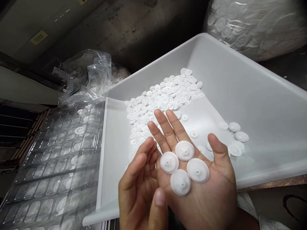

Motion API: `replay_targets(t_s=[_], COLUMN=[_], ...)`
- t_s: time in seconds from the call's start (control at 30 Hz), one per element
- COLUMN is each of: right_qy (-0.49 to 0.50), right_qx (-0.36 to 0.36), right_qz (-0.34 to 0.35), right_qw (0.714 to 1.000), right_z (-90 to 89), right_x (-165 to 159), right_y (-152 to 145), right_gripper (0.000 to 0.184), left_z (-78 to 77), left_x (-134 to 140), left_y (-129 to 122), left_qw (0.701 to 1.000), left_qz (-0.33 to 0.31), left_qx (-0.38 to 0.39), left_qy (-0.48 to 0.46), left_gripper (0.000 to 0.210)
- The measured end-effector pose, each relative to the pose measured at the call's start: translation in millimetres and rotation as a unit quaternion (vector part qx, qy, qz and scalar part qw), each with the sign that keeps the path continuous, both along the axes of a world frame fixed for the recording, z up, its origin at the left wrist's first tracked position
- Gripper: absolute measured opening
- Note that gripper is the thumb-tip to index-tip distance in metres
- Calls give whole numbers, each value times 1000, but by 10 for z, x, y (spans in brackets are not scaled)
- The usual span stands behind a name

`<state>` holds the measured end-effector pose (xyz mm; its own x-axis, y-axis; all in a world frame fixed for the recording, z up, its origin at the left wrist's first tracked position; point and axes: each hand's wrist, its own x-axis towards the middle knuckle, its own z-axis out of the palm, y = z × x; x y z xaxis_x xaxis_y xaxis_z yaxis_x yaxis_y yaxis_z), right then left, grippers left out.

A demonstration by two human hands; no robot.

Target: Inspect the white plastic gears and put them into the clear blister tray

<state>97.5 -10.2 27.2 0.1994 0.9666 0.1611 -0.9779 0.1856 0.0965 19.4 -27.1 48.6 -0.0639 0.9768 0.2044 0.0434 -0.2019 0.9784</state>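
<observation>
My right hand is palm up with its fingers stretched out, and several white plastic gears lie on the palm. Each of these gears is a round disc with a toothed rim and a small raised hub. Close against its left side is my left hand, cupped with fingers slightly bent and thumb apart; I see nothing in it. Below both hands is a large white plastic tray. A thick pile of similar gears covers its far left part, and a few loose gears lie towards the right.
Left of the tray are clear plastic compartment trays, some pockets holding white parts. A crumpled clear plastic bag lies behind them. At the back right stands a plastic bag full of white wheels. A wooden edge shows under the tray.
</observation>
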Motion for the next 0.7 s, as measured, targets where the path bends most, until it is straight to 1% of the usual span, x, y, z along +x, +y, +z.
replay_targets(t_s=[0.1, 0.17, 0.27, 0.33, 0.4, 0.53, 0.63, 0.7], right_qy=[9, 15, 15, 12, 15, 31, 30, 1], right_qx=[-74, -131, -179, -177, -164, -127, -101, -73], right_qz=[-10, -29, -48, -43, -29, -11, -14, -19], right_qw=[997, 991, 983, 983, 986, 991, 994, 997], right_z=[100, 167, 215, 204, 176, 136, 118, 92], right_x=[-19, -24, -24, -23, -22, -18, -8, 0], right_y=[7, 11, 16, 19, 19, 1, -28, -41], right_gripper=[52, 48, 50, 55, 59, 64, 65, 62], left_z=[0, 3, 12, 14, 13, 8, 6, 4], left_x=[57, 108, 154, 151, 138, 130, 126, 110], left_y=[0, 3, 9, 13, 16, 8, -18, -41], left_qw=[999, 998, 992, 986, 984, 985, 982, 977], left_qz=[-42, -59, -75, -77, -57, -20, -20, -30], left_qx=[-8, -29, -70, -78, -75, -74, -77, -78], left_qy=[-18, -25, -74, -124, -152, -153, -172, -195], left_gripper=[39, 39, 39, 38, 39, 38, 37, 37])
